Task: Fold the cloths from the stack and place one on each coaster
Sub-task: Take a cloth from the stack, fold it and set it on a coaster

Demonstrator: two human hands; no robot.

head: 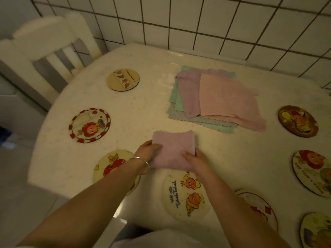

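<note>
Here a folded lilac cloth is held over the near part of the round table by both hands. The left hand grips the cloth's left edge, with the thumb laid on top and the fingers tucked beneath; a silver bangle is worn on that wrist. The right hand pinches the cloth's near right corner, thumb on top. Whether the cloth rests flat on the table or is lifted slightly cannot be told.

Beyond the cloth, toward the tiled wall, the stack of cloths is seen lying unfolded: a pink cloth on top, a lilac one under it, and green and grey ones at the bottom, their edges fanned out to the left and near side.

Coasters are set around the table's rim, and none is covered by a cloth. On the left, a wooden coaster with a strip picture, a red-bordered coaster and an apple coaster are found, the last partly hidden by the left forearm. Just below the hands lies a coaster with two orange figures, partly crossed by the right forearm. On the right, a dark brown coaster and several more are placed along the edge.

A white chair is pushed near the table's far left side.
</note>
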